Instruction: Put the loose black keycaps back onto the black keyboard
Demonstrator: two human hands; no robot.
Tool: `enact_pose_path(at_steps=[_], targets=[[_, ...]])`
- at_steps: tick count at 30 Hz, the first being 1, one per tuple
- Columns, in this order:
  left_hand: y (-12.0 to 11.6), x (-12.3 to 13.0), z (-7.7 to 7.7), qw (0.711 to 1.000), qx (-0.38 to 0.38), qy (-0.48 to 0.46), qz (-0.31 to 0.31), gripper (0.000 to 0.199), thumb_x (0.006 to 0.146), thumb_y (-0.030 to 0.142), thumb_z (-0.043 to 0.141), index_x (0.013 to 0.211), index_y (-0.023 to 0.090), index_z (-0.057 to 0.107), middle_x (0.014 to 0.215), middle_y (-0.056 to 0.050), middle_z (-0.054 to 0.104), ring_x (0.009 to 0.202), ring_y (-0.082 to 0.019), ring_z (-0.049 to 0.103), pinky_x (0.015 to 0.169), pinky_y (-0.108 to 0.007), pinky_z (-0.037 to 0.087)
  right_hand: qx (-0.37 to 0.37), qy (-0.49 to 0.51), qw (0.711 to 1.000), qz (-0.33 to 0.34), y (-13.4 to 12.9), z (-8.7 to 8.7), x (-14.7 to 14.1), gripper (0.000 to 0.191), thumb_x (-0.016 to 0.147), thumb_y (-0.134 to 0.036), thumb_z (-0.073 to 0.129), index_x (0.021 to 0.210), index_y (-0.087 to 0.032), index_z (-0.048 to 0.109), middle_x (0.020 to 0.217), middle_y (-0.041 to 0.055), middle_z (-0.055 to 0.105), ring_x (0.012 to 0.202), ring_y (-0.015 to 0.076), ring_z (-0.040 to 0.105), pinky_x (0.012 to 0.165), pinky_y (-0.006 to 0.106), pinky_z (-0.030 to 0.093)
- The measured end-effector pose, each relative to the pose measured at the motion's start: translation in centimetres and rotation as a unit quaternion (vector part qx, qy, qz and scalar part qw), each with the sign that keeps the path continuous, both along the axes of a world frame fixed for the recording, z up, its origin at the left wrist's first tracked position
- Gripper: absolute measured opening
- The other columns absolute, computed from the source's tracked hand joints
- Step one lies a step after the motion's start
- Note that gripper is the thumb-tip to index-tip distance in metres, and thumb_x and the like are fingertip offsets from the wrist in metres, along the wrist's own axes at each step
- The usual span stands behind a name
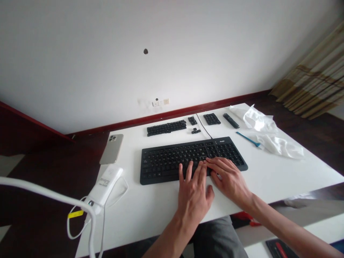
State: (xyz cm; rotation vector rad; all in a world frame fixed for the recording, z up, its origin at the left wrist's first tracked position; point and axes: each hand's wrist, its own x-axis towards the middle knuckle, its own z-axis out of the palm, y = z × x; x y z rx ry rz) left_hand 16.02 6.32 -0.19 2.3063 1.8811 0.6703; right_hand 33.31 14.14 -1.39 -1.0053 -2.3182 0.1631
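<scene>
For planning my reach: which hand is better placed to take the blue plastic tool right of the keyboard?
Right, probably: on the keyboard, the right hand lies nearer the blue plastic tool; the left hand lies farther away.

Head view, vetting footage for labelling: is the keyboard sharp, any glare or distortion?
Head view: the black keyboard looks soft, its key legends blurred; the white table is bright without hard glare; the red skirting board tilts from wide-angle distortion.
</scene>
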Motion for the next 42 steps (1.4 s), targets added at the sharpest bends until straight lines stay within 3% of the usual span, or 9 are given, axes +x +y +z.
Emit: enact_pose_path(at_steps=[7, 14, 25, 34, 42], targets=[[-0.05, 0.16, 0.24, 0.999, -0.007, 0.037, 0.005, 0.067, 0.099, 0.045, 0.053, 0.159, 0.019, 0.040, 0.162, -0.004, 0.047, 0.154, -0.028, 0.036, 0.130, -0.059, 0.027, 0.016, -0.022, 1.000, 0.000, 0.02, 0.10, -0.28, 0.030, 0.095, -0.012, 0.055, 0.120, -0.018, 0.072, 0.122, 0.0096, 0.075, 0.112, 0.0278, 0.064, 0.096, 0.048, 0.054], [0.00, 0.12, 0.31, 1.000, -0.002, 0.030, 0.003, 0.068, 0.097, 0.041, 0.056, 0.159, 0.018, 0.040, 0.161, -0.006, 0.048, 0.153, -0.029, 0.037, 0.130, -0.058, 0.027, 0.005, -0.004, 1.000, 0.001, 0.06, 0.27, -0.66, 0.032, 0.094, -0.009, 0.054, 0.120, -0.019, 0.069, 0.121, 0.0104, 0.072, 0.113, 0.0280, 0.062, 0.098, 0.048, 0.053], [-0.13, -0.06, 0.28, 1.000, 0.021, 0.019, 0.006, 0.067, 0.093, 0.035, 0.061, 0.155, 0.017, 0.046, 0.163, -0.006, 0.045, 0.153, -0.033, 0.035, 0.128, -0.059, 0.030, 0.025, 0.041, 0.999, 0.000, -0.17, 0.71, -0.91, 0.040, 0.093, -0.008, 0.056, 0.130, -0.022, 0.064, 0.120, 0.0110, 0.066, 0.114, 0.0280, 0.060, 0.101, 0.048, 0.052], [-0.20, -0.13, 0.29, 0.999, 0.021, 0.018, 0.026, 0.063, 0.094, 0.038, 0.060, 0.152, 0.016, 0.050, 0.163, -0.009, 0.044, 0.153, -0.035, 0.034, 0.128, -0.060, 0.030, 0.019, 0.073, 0.996, -0.049, -0.34, 0.57, -0.84, 0.061, 0.094, -0.012, 0.056, 0.152, -0.019, 0.042, 0.113, 0.0107, 0.068, 0.111, 0.0291, 0.060, 0.099, 0.049, 0.053], [-0.28, -0.13, 0.24, 0.999, 0.028, 0.023, 0.019, 0.064, 0.094, 0.037, 0.060, 0.153, 0.016, 0.050, 0.162, -0.009, 0.046, 0.154, -0.033, 0.032, 0.129, -0.059, 0.029, 0.006, 0.056, 0.998, -0.038, -0.37, 0.64, -0.95, 0.056, 0.095, -0.015, 0.056, 0.150, -0.021, 0.044, 0.114, 0.0105, 0.068, 0.109, 0.0292, 0.061, 0.100, 0.050, 0.052]])
